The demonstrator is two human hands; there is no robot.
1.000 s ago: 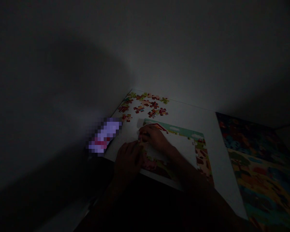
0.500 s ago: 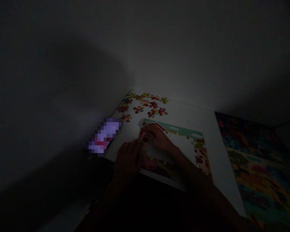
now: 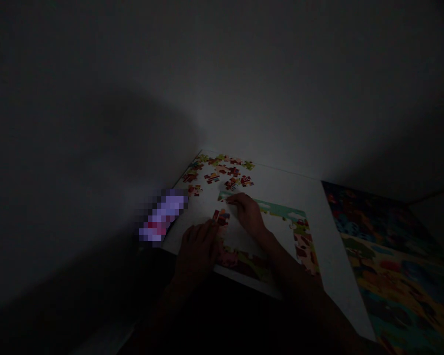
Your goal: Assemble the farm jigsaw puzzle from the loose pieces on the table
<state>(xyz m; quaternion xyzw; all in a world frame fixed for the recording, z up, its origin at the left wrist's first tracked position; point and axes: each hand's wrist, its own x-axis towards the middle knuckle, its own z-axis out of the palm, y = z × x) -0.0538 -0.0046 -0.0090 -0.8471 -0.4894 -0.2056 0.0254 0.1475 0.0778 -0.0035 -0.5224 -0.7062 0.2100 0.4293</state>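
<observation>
My right hand (image 3: 248,213) reaches over the upper left part of a jigsaw puzzle (image 3: 279,208). Its thumb and fingertips are pinched on a puzzle piece at the top border; the fingers hide most of that piece. My left hand (image 3: 199,242) lies palm down at the puzzle's left side, fingers stretched out, with the tips by a red and blue border piece (image 3: 221,215). The puzzle's outer border is laid out as a frame, with white table surface showing inside it. The scene is very dark.
Several loose puzzle pieces (image 3: 234,171) lie scattered at the table's far left. A bright pixelated phone-like screen (image 3: 165,217) stands at the left edge. Two colourful picture sheets, one dark (image 3: 358,207) and one with animals (image 3: 399,276), are on the right. Walls rise behind the table.
My right hand has moved up and away from the left side pieces to the top border. My left hand stays nearly in place. The view has tilted slightly, so the table appears lower.
</observation>
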